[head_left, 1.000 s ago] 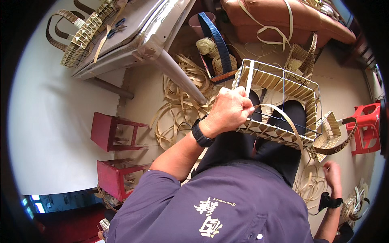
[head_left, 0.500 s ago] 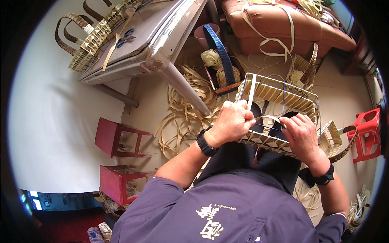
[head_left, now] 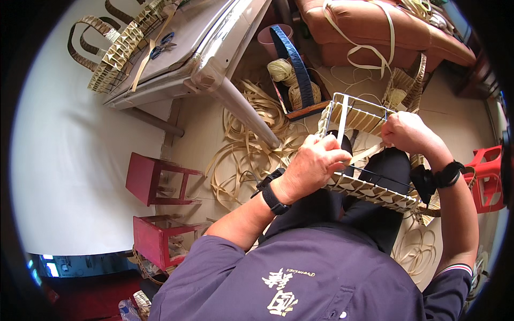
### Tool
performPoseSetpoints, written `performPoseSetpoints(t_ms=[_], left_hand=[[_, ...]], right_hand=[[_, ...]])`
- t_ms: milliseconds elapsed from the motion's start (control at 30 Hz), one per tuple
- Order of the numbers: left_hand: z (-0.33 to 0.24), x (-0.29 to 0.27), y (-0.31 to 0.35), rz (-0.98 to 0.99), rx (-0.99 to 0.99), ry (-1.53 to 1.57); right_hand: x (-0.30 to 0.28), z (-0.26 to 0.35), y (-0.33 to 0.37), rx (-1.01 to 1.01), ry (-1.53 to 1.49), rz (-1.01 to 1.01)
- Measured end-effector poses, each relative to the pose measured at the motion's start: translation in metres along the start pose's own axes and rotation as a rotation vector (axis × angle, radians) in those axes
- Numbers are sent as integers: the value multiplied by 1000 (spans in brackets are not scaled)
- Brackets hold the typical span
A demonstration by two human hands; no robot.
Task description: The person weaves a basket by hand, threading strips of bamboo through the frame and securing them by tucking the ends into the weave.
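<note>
Basket [head_left: 377,193] of wire and pale strips is set on the lap, over black trousers [head_left: 317,206]. Across its open top, a flat strip [head_left: 367,153] is held between two hands. It is pinched by the left hand [head_left: 316,165], with thumb and fingers closed on it at the near left part of the basket. It is also gripped by the right hand [head_left: 409,132], with fingers curled in, by the right side of the wire. One more strip, the upright one [head_left: 343,117], is seen coming down from the far rim. Past the basket, balls [head_left: 281,70] are kept in a box [head_left: 306,112] with a blue handle [head_left: 293,67]. Loose strips [head_left: 235,160] are heaped by the table leg [head_left: 245,115]. Scissors [head_left: 162,45] are laid on the table [head_left: 198,32].
</note>
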State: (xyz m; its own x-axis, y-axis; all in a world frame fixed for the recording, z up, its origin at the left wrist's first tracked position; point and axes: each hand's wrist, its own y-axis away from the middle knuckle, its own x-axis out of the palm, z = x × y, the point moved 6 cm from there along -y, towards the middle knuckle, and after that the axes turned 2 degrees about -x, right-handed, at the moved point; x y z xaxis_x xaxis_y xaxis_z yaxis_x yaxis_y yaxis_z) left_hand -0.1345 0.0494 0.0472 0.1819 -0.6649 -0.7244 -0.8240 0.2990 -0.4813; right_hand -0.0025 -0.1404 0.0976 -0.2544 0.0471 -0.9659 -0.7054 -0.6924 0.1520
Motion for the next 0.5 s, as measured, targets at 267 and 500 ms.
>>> performPoseSetpoints(t_ms=[267,500], left_hand=[[-2,7,1,23,63,-98],[-6,11,-1,84,-11,-117]], right_hand=[[12,-6,-4,155,163,-145],[36,48,88,-350,-242,-627]])
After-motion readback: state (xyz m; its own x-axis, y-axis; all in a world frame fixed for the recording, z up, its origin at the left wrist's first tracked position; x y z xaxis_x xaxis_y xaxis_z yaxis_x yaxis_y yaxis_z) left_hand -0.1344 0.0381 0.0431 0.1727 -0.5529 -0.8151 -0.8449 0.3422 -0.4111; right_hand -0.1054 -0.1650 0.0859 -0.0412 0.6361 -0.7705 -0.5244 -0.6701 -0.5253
